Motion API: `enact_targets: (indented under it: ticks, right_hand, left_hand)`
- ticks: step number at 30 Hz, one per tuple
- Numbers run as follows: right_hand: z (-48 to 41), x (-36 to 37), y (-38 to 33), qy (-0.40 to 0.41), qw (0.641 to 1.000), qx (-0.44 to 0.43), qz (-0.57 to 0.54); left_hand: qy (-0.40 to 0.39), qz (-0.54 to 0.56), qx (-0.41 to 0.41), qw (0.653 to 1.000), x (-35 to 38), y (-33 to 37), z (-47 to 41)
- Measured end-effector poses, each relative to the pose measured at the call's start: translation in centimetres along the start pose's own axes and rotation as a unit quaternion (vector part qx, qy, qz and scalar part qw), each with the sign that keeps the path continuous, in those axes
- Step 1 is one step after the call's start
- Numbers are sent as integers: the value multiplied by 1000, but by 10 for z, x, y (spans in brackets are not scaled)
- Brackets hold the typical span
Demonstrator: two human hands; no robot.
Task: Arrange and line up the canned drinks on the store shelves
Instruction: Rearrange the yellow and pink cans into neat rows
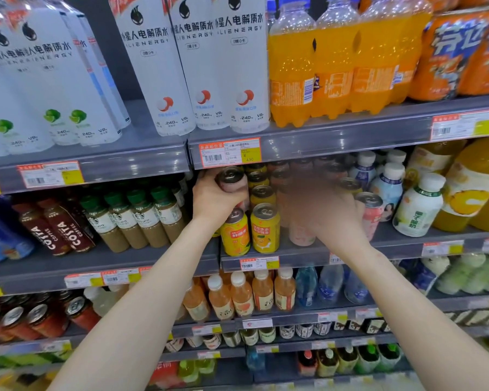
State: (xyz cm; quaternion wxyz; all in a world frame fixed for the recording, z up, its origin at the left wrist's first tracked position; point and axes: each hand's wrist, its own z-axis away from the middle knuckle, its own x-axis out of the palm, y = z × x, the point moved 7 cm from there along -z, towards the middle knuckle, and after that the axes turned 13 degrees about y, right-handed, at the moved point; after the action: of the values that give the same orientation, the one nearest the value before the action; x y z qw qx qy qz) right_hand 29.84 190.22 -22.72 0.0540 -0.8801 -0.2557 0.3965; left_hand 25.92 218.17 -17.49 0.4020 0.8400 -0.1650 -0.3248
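Observation:
My left hand (215,198) grips a pink can (232,180), held raised above the middle shelf (302,251), just under the shelf above. Below it two yellow-orange cans (250,230) stand at the shelf's front edge, with more yellow cans (261,190) in a row behind them. My right hand (322,207) is smeared by motion blur in front of the pink cans (301,231); whether it holds one cannot be told. Another pink can (371,213) stands right beside that hand.
Coffee bottles (102,221) fill the shelf to the left. White milk-drink bottles (418,204) and a large yellow juice bottle (474,187) stand to the right. Tall white bottles (192,60) and orange soda (331,60) sit above, small juice bottles (243,292) below.

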Motion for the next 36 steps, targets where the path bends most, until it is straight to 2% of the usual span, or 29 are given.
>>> enact_targets:
  ticks: [6, 9, 13, 18, 25, 30, 36]
  right_hand:
    - [0, 3, 2, -16, 1000, 5, 2]
    - [-1, 4, 3, -25, 1000, 12, -2]
    - [-3, 1, 5, -28, 998, 29, -48]
    - [-11, -15, 16, 16, 987, 81, -140]
    - [-27, -32, 52, 53, 977, 163, -129]
    - [-36, -32, 85, 10, 956, 264, -126]
    - [-40, -26, 107, -30, 942, 292, -163]
  left_hand:
    - [43, 17, 48, 998, -7, 8, 14]
    - [66, 27, 103, 992, -13, 16, 22]
    - [92, 32, 146, 984, -13, 23, 40]
    - [86, 28, 225, 970, -6, 48, 57]
    - [82, 4, 291, 953, 11, 79, 74]
    - [52, 32, 304, 951, 23, 103, 96]
    - [10, 90, 260, 961, 30, 131, 115]
